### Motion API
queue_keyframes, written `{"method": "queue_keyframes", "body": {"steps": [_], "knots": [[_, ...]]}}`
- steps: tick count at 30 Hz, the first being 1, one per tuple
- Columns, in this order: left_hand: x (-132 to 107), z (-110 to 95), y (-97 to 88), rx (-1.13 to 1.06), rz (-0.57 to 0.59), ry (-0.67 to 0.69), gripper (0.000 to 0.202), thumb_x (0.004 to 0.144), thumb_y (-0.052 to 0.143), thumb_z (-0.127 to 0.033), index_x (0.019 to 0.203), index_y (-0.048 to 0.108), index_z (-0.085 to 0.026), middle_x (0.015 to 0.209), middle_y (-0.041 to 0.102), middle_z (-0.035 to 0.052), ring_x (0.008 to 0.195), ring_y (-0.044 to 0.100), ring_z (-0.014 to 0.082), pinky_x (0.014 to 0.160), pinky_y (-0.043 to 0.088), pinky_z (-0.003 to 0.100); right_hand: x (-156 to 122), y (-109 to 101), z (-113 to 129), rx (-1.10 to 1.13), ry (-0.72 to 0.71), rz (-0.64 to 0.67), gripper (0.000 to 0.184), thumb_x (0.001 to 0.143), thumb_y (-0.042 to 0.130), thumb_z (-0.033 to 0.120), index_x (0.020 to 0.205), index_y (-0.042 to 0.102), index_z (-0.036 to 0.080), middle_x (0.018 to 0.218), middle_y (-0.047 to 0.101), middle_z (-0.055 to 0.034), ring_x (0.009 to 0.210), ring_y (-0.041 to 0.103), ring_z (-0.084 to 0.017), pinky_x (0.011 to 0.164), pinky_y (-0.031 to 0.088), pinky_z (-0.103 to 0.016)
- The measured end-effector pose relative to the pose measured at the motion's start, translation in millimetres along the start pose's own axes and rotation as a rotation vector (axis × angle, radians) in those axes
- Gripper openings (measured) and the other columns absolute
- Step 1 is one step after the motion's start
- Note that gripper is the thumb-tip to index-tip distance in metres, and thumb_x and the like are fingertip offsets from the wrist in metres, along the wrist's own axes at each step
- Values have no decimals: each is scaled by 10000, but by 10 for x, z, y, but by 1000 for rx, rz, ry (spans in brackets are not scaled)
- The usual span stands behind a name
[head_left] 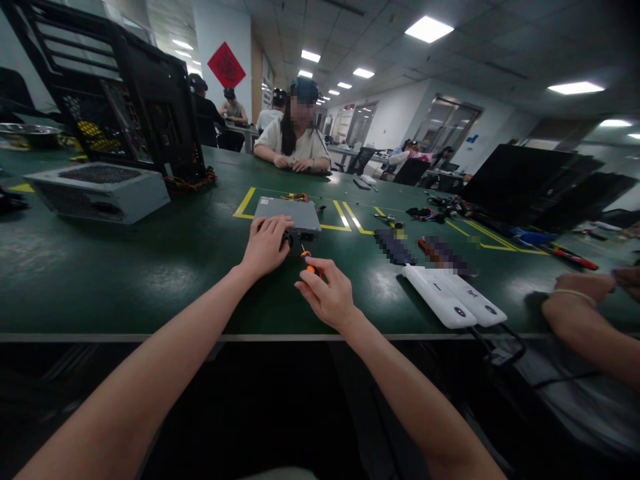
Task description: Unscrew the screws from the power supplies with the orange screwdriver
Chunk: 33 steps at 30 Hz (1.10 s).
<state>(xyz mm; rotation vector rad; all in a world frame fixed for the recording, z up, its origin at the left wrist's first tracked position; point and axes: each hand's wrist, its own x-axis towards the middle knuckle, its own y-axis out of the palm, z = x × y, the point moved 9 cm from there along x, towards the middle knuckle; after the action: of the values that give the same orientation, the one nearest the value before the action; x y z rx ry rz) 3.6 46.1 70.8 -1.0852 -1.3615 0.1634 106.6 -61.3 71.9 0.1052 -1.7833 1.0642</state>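
The fingers (277, 227) of the left hand (263, 251) stretch out palm down, while those of the right hand (331, 293) bend into a narrow pinch. Both forearms reach forward, the left slanting in from the lower left, the right from the lower right. The green surface (200, 293) spreads around the fingers. Well beyond the left fingers, off to their left, stands a black computer case (137, 87). Nearer, also to their left, rests a grey power supply (133, 200). A grey metal box (290, 212) lies under the left fingertips, which rest on its near left part; its socket (307, 236) sits just right of them. Right of the right fingers lie two white devices (435, 293), side by side. The right fingers hold a screwdriver (306, 255) by its orange-and-black handle, shaft pointing toward the box; whether its tip touches, I cannot tell.
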Motion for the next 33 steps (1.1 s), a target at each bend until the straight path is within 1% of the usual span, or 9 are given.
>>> {"method": "queue_keyframes", "body": {"steps": [6,11,13,17,19,24,28,31,33], "knots": [[-2,-13,-5,19,-6,24,349,795,428,-175,1140,471,-210,1265,523,52,1205,423,206,1029,216,402,3,-32,49,69,-46,-8,284,882,386,246,1067,582,159,1164,559,-130,977,570,-162,769,467,-287],[-3,-7,-5,29,-12,25,348,798,420,-172,1141,469,-208,1264,523,50,1202,427,200,1030,221,398,11,-49,50,79,-57,-19,238,891,437,317,984,614,187,1098,614,-97,942,593,-146,754,472,-265],[-4,-5,2,27,-5,19,350,799,419,-171,1142,470,-209,1266,521,48,1203,425,200,1031,221,398,8,-51,43,117,-43,-14,244,888,436,325,978,608,177,1099,605,-106,961,588,-148,766,484,-262],[-7,1,15,11,5,12,361,791,428,-167,1147,472,-201,1274,515,50,1207,418,208,1038,206,400,6,-78,55,215,-50,-29,258,875,416,231,1077,546,137,1141,560,-145,1063,550,-169,817,492,-289],[-7,6,16,4,3,8,364,789,430,-170,1150,472,-197,1280,509,54,1207,416,211,1044,197,401,9,-86,62,230,-68,-48,255,867,431,208,1096,521,140,1142,560,-147,1068,552,-179,821,495,-305],[-1,9,13,9,9,3,354,790,432,-172,1140,479,-202,1268,518,54,1201,422,210,1036,207,397,1,-85,34,290,-79,-119,265,838,526,270,1071,453,168,1097,598,-142,1017,592,-194,770,521,-316],[2,0,-2,16,-1,10,352,790,436,-169,1138,474,-210,1266,521,48,1200,424,202,1033,210,390,2,-48,23,336,-66,-85,297,826,541,315,1069,444,173,1075,595,-136,1022,584,-193,795,518,-325],[2,-2,-2,19,-1,12,347,791,435,-167,1133,474,-211,1269,518,50,1204,421,200,1035,207,389,17,-31,46,289,-76,-26,284,852,493,285,1113,478,173,1107,579,-132,1028,572,-192,807,502,-325],[0,-7,-3,26,-2,19,342,793,434,-168,1130,473,-210,1266,520,50,1199,425,197,1032,212,387,24,-50,64,240,-97,-25,273,856,489,257,1119,509,184,1121,581,-123,993,583,-188,785,495,-317]]}}
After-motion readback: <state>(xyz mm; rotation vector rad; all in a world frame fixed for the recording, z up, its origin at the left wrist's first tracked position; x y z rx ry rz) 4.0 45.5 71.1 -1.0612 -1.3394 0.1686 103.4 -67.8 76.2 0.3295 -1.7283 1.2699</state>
